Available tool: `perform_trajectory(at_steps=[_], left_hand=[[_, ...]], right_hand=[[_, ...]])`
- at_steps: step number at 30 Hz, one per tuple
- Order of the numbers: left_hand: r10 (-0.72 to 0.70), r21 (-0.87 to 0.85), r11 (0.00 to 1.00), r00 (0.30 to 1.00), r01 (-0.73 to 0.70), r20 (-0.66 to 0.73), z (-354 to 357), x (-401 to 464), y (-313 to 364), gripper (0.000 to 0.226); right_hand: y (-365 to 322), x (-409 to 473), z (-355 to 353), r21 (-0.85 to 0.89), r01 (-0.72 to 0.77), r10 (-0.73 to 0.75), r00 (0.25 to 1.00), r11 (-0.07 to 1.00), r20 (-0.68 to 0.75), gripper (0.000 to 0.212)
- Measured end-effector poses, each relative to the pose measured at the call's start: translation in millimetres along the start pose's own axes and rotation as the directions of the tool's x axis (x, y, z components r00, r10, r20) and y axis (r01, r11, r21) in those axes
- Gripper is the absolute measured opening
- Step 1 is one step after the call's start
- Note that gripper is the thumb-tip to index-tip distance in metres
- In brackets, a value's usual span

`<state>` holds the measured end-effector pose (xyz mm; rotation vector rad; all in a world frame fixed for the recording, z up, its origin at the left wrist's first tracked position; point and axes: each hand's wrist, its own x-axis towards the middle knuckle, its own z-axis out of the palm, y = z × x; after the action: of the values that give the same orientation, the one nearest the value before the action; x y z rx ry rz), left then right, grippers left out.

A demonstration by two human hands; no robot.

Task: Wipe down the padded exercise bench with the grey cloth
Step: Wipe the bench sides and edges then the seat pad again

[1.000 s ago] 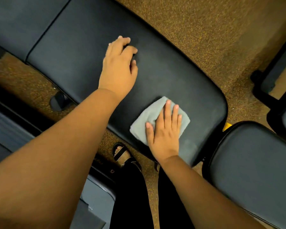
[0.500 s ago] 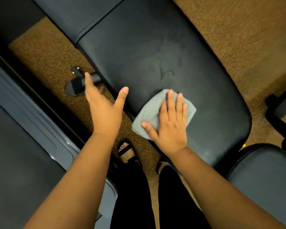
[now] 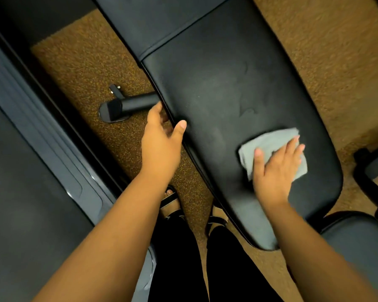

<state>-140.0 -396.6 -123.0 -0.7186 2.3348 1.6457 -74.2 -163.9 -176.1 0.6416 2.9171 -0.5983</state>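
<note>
Our right hand [image 3: 275,168] presses flat, fingers spread, on the folded grey cloth [image 3: 271,147], which lies on the black padded vinyl exercise bench [image 3: 216,88] near its rounded end. Our left hand [image 3: 162,144] grips the bench's near edge, thumb on top, fingers curled under, above the speckled brown floor [image 3: 85,68].

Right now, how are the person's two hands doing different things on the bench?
The right hand lies flat on the grey cloth, pressing it onto the bench; the left hand holds no cloth. The right hand sits on the top; the left hand curls round the side edge, thumb on top. Both touch the bench.
</note>
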Motion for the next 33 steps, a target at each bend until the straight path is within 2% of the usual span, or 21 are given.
perform_trajectory(at_steps=[3,5,7,9,12,14,16,19,22,24,26,29,31,33], left_hand=[[0.004,0.015,1.000,1.000,-0.004,-0.011,7,0,-2,0.061],[-0.007,0.014,1.000,1.000,0.007,-0.029,10,0,-5,0.062],[-0.029,0.014,0.999,0.999,0.030,-0.041,12,0,-6,0.062],[-0.037,0.016,0.999,0.997,0.038,-0.062,13,-2,-3,0.061],[-0.042,0.050,0.998,0.997,0.046,-0.069,13,-5,3,0.060],[-0.046,0.082,0.995,0.997,0.052,-0.067,11,-7,9,0.060],[-0.067,0.084,0.994,0.997,0.071,-0.048,10,-6,12,0.059],[-0.101,0.076,0.992,0.995,0.102,-0.019,8,-4,14,0.058],[-0.098,0.074,0.992,0.995,0.099,-0.015,10,-3,14,0.059],[-0.096,0.073,0.993,0.995,0.097,-0.016,10,-3,12,0.058],[-0.085,0.068,0.994,0.996,0.087,-0.021,10,-2,9,0.058],[-0.084,0.053,0.995,0.996,0.085,-0.015,8,0,7,0.059],[-0.089,0.025,0.996,0.996,0.089,-0.009,6,1,8,0.058],[-0.099,-0.005,0.995,0.995,0.099,0.005,3,0,7,0.059]], right_hand=[[-42,64,-7,0.009,-0.106,0.107,0.990,0.994,-0.096,0.089],[-76,94,-8,-0.001,-0.078,0.077,0.991,0.997,-0.107,0.083],[-108,99,-4,-0.031,0.038,-0.041,0.994,0.999,-0.104,0.080],[-124,82,1,-0.053,0.214,-0.216,0.975,0.975,-0.052,0.079],[-104,42,4,-0.039,0.437,-0.434,0.899,0.899,0.062,0.075],[-72,22,1,-0.018,0.470,-0.465,0.878,0.883,0.118,0.075],[-39,14,-5,-0.017,0.413,-0.406,0.901,0.910,0.151,0.078],[-17,36,-19,-0.031,0.249,-0.244,0.962,0.968,0.123,0.086],[-36,88,-25,-0.001,0.065,-0.065,0.998,0.998,0.000,0.088],[-63,124,-26,-0.004,-0.043,0.043,0.997,0.999,-0.059,0.082],[-99,149,-24,-0.027,-0.055,0.052,0.996,0.998,-0.072,0.076],[-149,142,-11,-0.113,0.146,-0.151,0.988,0.983,-0.040,0.073],[-163,110,1,-0.111,0.347,-0.349,0.937,0.931,-0.003,0.072],[-151,75,6,-0.068,0.484,-0.482,0.875,0.872,0.039,0.071]])
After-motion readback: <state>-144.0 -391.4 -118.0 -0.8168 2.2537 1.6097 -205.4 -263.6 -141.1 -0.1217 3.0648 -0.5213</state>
